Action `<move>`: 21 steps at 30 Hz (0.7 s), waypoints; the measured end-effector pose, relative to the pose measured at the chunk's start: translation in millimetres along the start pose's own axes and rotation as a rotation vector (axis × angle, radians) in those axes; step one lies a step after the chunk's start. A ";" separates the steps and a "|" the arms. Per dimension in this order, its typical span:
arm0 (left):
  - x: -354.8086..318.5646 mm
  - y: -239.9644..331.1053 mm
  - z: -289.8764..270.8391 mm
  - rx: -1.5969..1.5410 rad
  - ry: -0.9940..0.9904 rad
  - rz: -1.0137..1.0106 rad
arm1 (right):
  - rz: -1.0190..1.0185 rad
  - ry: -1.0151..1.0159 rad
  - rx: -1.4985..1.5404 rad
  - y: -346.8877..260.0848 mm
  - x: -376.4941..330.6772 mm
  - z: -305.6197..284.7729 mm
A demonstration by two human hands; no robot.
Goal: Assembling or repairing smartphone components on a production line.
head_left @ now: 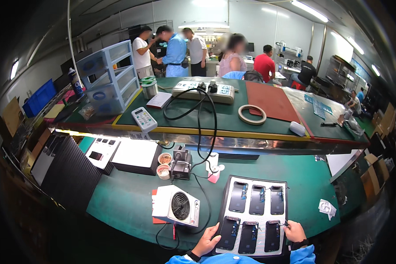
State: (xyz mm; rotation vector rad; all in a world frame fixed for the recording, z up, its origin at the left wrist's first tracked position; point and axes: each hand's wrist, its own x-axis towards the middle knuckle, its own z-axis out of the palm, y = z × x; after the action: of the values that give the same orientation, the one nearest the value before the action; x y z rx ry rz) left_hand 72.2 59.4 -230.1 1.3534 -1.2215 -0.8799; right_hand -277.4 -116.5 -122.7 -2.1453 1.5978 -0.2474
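A black tray with a white padded liner [251, 216] lies on the green bench in front of me. Several dark phone screen assemblies [257, 200] rest on it in two rows, with blue flex strips showing on them. My left hand [207, 240] is at the tray's near left edge, thumb and fingers closed about the rim. Over at the right edge, my right hand [295, 232] has its fingers curled against the rim. A small dark bit shows at its fingertips, too small to tell apart from the edge.
A white fan unit [177, 205] stands left of the tray, its black cable trailing over the bench. Behind it are a dark soldering station [181, 163] and stacked trays [136, 154]. A crumpled white tissue [327, 209] lies right. A raised shelf [233, 127] crosses behind; people stand beyond.
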 end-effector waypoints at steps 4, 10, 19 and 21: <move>0.0 1.7 -0.2 -0.007 0.003 0.007 | 0.013 -0.026 0.004 6.0 -0.8 3.7; 2.3 7.7 -0.9 0.004 0.017 0.010 | 0.005 0.010 0.025 5.6 -2.2 3.2; -1.2 12.2 9.4 -0.009 0.106 -0.019 | 0.013 0.095 0.045 8.3 -6.2 15.1; -3.4 14.1 9.8 -0.006 0.108 -0.022 | 0.030 0.145 0.098 7.2 -9.2 19.5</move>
State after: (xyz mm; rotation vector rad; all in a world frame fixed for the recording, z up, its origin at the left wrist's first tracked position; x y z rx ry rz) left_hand 59.5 61.8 -218.4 1.3941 -1.1217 -0.8144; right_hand -278.6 -104.6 -142.0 -2.0688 1.6595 -0.4719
